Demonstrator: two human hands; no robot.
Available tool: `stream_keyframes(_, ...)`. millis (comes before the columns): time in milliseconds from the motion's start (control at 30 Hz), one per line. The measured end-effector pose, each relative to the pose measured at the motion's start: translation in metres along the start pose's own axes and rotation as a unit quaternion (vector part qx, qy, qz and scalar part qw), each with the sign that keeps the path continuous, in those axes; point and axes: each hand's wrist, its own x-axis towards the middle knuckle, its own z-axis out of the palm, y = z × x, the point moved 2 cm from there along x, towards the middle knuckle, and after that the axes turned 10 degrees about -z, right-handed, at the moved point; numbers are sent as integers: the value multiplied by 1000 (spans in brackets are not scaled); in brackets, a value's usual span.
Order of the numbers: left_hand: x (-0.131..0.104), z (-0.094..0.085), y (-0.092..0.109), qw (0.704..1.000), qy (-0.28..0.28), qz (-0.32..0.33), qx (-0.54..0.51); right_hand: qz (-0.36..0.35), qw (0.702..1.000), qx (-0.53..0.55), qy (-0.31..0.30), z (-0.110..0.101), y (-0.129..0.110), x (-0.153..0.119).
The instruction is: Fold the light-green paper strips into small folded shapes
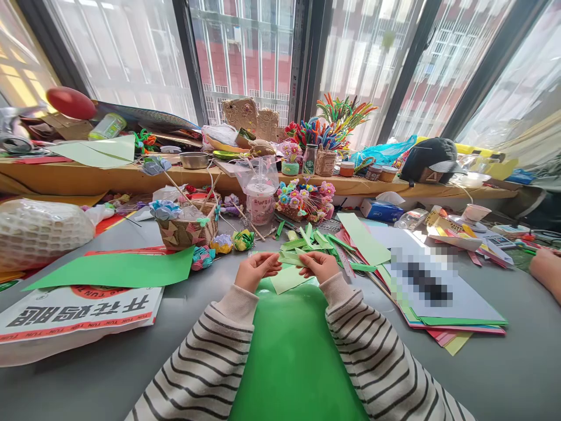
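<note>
Between my two hands a light green folded paper strip point(289, 258) is stretched, its ends pinched by the fingers. My left hand point(258, 271) is closed on the left end, and my right hand point(319, 265) is closed on the right end. Just below the strip lies a pale green paper sheet point(289, 279), on top of a shiny green surface point(293, 351). Right behind my hands is a pile of green folded strips point(322, 238).
A basket with paper flowers point(188, 233) and a green sheet point(118, 269) are at the left. Stacked coloured papers point(464, 318) lie at the right. Another person's hand point(547, 269) shows at the far right edge. A lidded cup point(260, 204) stands behind.
</note>
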Motion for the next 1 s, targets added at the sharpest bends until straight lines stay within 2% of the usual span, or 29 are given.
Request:
stream_keyframes(133, 0, 6, -5, 999, -14, -40, -26, 29, 998, 47, 3, 5, 3, -2)
stream_keyframes(267, -1, 10, -8, 999, -28, -29, -19, 32, 997, 55, -31, 11, 3, -5)
stream_keyframes(367, -1, 9, -9, 1000, -16, -13, -5, 21, 998, 35, -47, 13, 0, -7)
stream_keyframes(500, -1, 6, -8, 1000, -1, -29, 4, -36, 998, -3, -58, 13, -4, -7)
stream_keyframes(633, -1, 6, -9, 997, -33, -66, -29, -82, 994, -23, -61, 12, -2, -7)
stream_keyframes(767, 1, 6, -10, 994, -52, -67, -66, -144, 985, -63, -63, 12, 0, -8)
stream_keyframes(900, 1, 6, -10, 994, -54, -62, -77, -214, 964, -127, -90, 12, -2, -9)
stream_keyframes(1000, 0, 5, -8, 995, -46, -51, -77, -282, 935, -187, -105, 12, -9, -10)
